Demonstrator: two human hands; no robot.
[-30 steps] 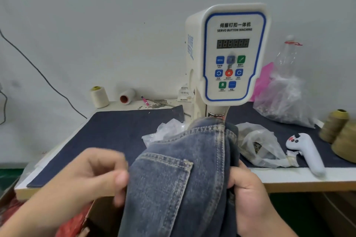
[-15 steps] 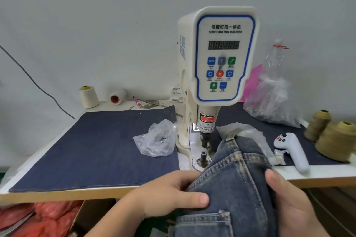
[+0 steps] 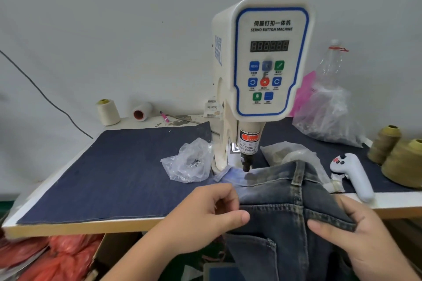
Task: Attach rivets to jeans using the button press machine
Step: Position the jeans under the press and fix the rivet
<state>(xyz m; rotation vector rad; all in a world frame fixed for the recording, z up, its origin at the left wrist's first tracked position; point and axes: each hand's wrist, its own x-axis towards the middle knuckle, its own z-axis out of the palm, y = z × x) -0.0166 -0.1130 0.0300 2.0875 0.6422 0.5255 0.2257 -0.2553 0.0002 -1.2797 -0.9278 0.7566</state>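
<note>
Nearest the camera: left hand (image 3: 212, 212) pinches the jeans (image 3: 287, 219) at their left edge, thumb over curled fingers. Right hand (image 3: 356, 232) grasps the denim on the right side, thumb on top of a fold. Two hands, one pair of jeans. Likely reason for the two-sided hold: keeps the waistband stretched flat so one spot can be lined up under the press. The jeans hang off the front edge of the table (image 3: 68, 228), with the waistband up on the table and its left corner right under the punch (image 3: 247, 163) of the button machine (image 3: 269, 59); whether punch and cloth touch can't be told. No rivet visible on the denim there, so the pressing looks not yet done.

Further back: dark mat (image 3: 114, 171) covers the tabletop. Small clear bag (image 3: 189, 166) with a few metal bits sits just left of the machine base, probably rivets kept within reach. Second clear bag (image 3: 290, 153) behind the waistband. White handheld controller (image 3: 352, 175) lies right of the jeans.

Right edge: two olive thread cones (image 3: 404, 162). Behind them a big clear bag (image 3: 328, 116) and a pink bag (image 3: 306, 89). Back left: one cream thread cone (image 3: 107, 112), one spool (image 3: 142, 112) lying on its side, one pink pen (image 3: 164, 116). Red bags (image 3: 45, 255) under the table.
</note>
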